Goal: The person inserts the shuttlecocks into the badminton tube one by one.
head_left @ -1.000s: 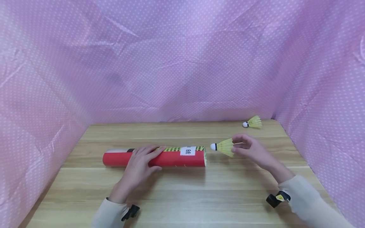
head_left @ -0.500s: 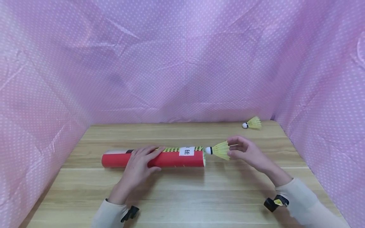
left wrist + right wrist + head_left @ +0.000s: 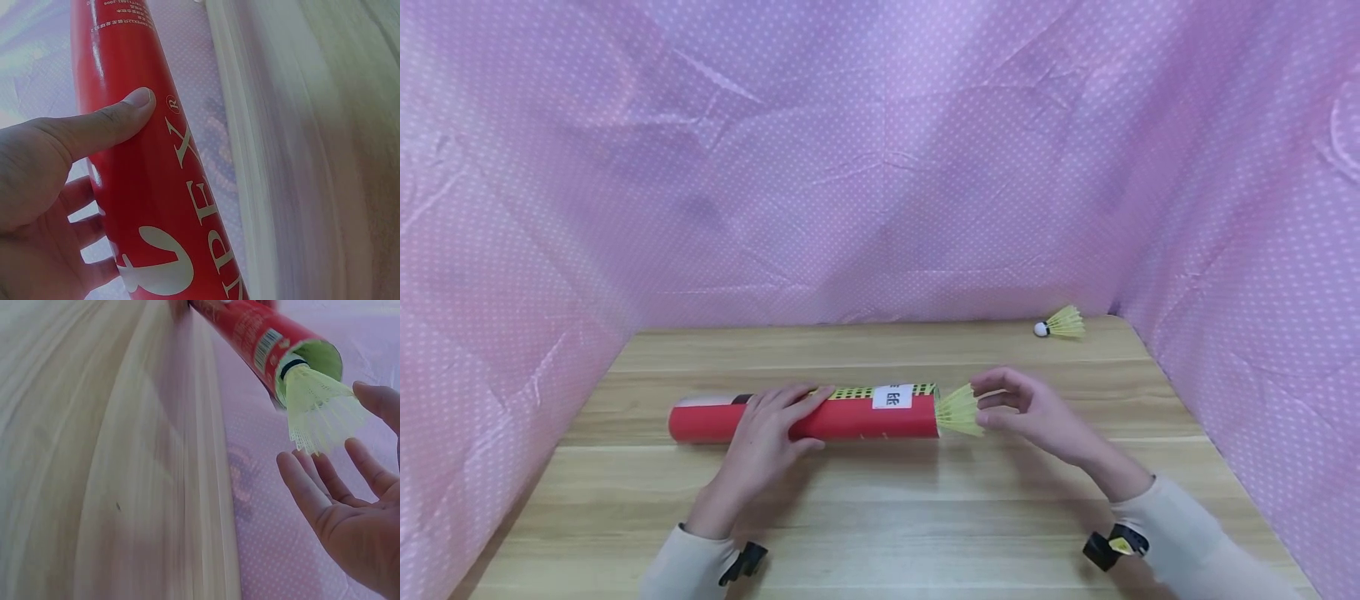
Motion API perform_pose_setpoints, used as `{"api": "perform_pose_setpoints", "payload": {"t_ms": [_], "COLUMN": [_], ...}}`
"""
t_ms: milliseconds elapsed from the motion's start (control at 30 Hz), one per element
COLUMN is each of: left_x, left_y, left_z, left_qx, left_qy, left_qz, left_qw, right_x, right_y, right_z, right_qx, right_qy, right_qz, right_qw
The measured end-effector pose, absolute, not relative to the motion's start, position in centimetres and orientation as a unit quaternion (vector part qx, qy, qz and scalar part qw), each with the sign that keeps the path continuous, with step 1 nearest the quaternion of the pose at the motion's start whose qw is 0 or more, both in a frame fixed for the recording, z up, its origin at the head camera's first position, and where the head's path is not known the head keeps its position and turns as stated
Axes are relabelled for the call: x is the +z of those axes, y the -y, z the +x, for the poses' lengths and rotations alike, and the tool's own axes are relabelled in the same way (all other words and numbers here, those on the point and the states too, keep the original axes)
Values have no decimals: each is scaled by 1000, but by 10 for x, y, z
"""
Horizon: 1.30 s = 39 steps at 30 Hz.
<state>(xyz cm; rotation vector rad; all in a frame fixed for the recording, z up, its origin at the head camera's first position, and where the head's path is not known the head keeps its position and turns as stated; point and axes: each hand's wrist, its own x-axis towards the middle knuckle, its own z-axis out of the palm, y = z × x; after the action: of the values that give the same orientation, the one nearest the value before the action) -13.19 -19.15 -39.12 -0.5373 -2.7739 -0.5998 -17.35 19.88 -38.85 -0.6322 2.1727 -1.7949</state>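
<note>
A red shuttlecock tube (image 3: 865,423) lies on its side, its open end facing right. My left hand (image 3: 767,429) grips it around the middle, thumb on the near side and fingers over the top; the thumb (image 3: 128,115) shows against the red surface in the left wrist view. My right hand (image 3: 1037,417) holds a yellow shuttlecock (image 3: 957,410) by the rim of its skirt, between thumb and fingers. The cork end is inside the mouth of the tube, hidden in the head view. In the right wrist view, the shuttlecock's dark band (image 3: 292,367) shows just within the opening.
Another yellow shuttlecock (image 3: 1062,322) with a white cork lies at the back right of the wooden table (image 3: 880,517). Pink dotted cloth (image 3: 880,167) hangs behind the table and along both sides.
My right hand has moved left and slightly down, bringing the shuttlecock from beside the tube into its open end, cork first. My left hand and the tube have hardly moved.
</note>
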Motion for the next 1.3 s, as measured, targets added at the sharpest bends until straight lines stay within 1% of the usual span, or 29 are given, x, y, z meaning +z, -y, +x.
{"api": "perform_pose_setpoints", "payload": {"t_ms": [200,500,600,1033,1300], "left_x": [-391,-390,-389,-385,-387], "left_y": [189,193,194,191,194], "left_z": [-131,-128,-128,-130,-131], "left_qx": [-208,-206,-208,-210,-206], "left_qy": [950,950,950,948,947], "left_qz": [-192,-189,-188,-193,-199], "left_qw": [129,139,141,140,143], "right_x": [-390,-391,-390,-387,-386], "right_y": [-184,-169,-168,-155,-159], "right_z": [-171,-166,-165,-166,-166], "right_qx": [-619,-602,-588,-580,-573], "right_qy": [-741,-754,-767,-777,-778], "right_qz": [-238,-260,-255,-242,-247], "right_qw": [105,33,20,37,66]}}
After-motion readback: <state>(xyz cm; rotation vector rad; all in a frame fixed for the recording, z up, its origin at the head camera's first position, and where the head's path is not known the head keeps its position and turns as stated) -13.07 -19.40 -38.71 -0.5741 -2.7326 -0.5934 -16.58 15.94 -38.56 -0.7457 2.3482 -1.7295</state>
